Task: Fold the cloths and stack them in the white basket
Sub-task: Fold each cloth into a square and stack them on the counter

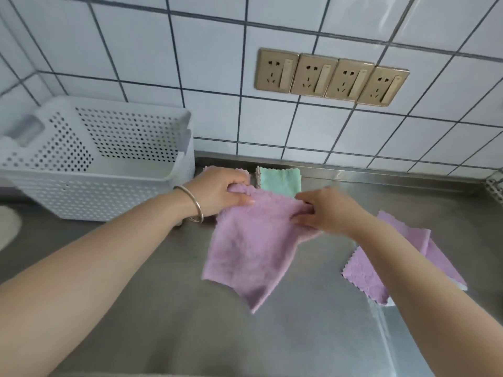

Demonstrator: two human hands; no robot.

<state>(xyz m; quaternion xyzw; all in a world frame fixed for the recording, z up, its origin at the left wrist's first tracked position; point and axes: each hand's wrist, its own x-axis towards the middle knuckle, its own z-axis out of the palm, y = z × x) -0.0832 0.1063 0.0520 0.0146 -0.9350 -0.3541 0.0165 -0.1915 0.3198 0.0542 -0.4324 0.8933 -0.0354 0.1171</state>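
At frame centre, left hand (217, 190) and right hand (324, 210) pinched a pink cloth (245, 246)'s top corners; folding it seemingly came next.

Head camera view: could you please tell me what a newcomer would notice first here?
Both hands, left hand and right hand, hold up a pink cloth by its top edge at centre, above the steel counter. The white basket stands at left against the tiled wall, and four gold sockets sit above.

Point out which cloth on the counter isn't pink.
The green cloth, lying folded against the back wall just right of the white basket. The other cloths in view are pink.
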